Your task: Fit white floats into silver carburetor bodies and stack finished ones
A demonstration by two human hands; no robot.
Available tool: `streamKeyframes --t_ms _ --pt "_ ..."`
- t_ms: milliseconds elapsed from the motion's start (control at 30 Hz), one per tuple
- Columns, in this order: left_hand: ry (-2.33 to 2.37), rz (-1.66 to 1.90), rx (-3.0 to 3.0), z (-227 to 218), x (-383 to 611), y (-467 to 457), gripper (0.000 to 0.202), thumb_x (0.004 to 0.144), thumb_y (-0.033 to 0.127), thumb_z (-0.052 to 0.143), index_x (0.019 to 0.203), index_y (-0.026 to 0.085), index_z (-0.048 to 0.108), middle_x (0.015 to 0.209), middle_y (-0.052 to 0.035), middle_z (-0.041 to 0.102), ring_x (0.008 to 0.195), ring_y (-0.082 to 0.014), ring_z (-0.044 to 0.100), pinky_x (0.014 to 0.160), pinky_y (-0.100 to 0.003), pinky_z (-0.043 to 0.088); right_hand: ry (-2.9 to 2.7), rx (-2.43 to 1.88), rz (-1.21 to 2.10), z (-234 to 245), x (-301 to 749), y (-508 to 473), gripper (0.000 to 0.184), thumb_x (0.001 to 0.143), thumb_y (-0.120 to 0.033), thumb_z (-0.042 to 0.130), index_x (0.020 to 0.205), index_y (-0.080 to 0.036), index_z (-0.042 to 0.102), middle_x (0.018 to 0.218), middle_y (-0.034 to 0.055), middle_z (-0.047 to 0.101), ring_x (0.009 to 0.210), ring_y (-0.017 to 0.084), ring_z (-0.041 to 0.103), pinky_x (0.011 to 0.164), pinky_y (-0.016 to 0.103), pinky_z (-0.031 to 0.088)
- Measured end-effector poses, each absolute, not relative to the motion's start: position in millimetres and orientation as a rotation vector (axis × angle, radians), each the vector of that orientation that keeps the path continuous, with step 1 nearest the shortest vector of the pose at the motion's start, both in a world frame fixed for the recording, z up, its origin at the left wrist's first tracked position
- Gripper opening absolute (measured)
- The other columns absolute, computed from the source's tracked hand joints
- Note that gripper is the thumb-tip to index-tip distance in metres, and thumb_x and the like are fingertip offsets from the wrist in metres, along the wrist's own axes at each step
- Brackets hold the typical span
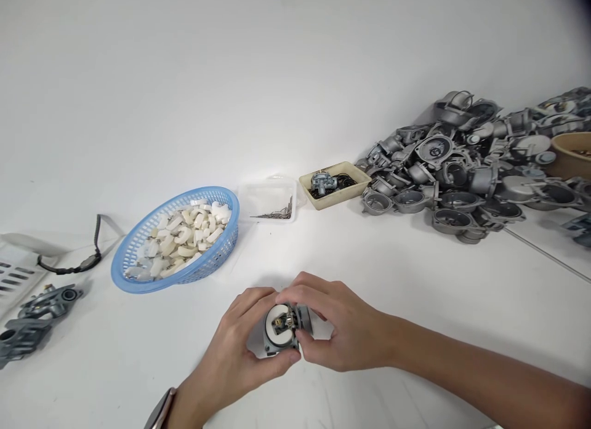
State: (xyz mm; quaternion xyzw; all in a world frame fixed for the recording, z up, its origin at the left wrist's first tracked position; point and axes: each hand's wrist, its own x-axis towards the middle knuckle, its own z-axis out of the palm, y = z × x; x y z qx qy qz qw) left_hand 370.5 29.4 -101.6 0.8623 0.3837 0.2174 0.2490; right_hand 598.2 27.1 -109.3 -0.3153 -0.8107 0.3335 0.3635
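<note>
A grey metal carburetor [305, 319] is held low in the middle of the view, its open float side facing up. Inside its round rim sits a white C-shaped float [271, 327], with small brass and metal parts in its gap. My left hand [233, 349] wraps around the carburetor from the left, thumb along the near edge. From the right, my right hand [348, 324] touches it with the index finger at the far edge and the thumb beside the float's hinge end. Whether a small pin is between those fingertips I cannot tell.
Beyond my hands stand a blue basket [221, 256] of white floats, a clear tray [253, 198] of thin metal pins and a cream tray [335, 198] with a carburetor. Float bowls [436, 149] are heaped at right. More carburetors [41, 318] and a watch [87, 263] lie left.
</note>
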Motion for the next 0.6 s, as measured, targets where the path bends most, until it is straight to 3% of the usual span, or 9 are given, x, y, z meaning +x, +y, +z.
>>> streamKeyframes --t_ms 133,333,600 --pt "1.033 0.607 2.356 -99.7 371.7 29.8 0.052 0.08 0.027 0.078 0.126 0.029 0.054 0.122 -0.0045 0.059 0.111 -0.0249 0.057 0.092 -0.038 0.052 -2.097 -0.79 0.838 -111.6 597.7 26.7 0.052 0.075 -0.014 0.06 0.125 -0.027 0.054 0.104 0.0009 0.057 0.074 0.01 0.051 0.062 0.022 0.042" --pt "1.043 0.595 2.346 -100.0 372.3 29.6 0.058 0.079 0.029 0.08 0.13 0.03 0.053 0.125 -0.0049 0.059 0.113 -0.0259 0.057 0.094 -0.04 0.051 -2.043 -0.778 0.795 -113.9 596.1 27.8 0.051 0.078 -0.013 0.056 0.127 -0.027 0.054 0.104 0.0013 0.055 0.073 0.009 0.051 0.059 0.02 0.042" --pt "1.04 0.594 2.334 -98.5 373.0 30.8 0.051 0.08 0.027 0.078 0.125 0.029 0.055 0.123 -0.0054 0.06 0.113 -0.0263 0.057 0.093 -0.039 0.052 -2.056 -0.781 0.785 -114.8 595.4 27.4 0.051 0.077 -0.013 0.058 0.125 -0.027 0.053 0.105 0.0009 0.057 0.074 0.009 0.054 0.063 0.022 0.046"
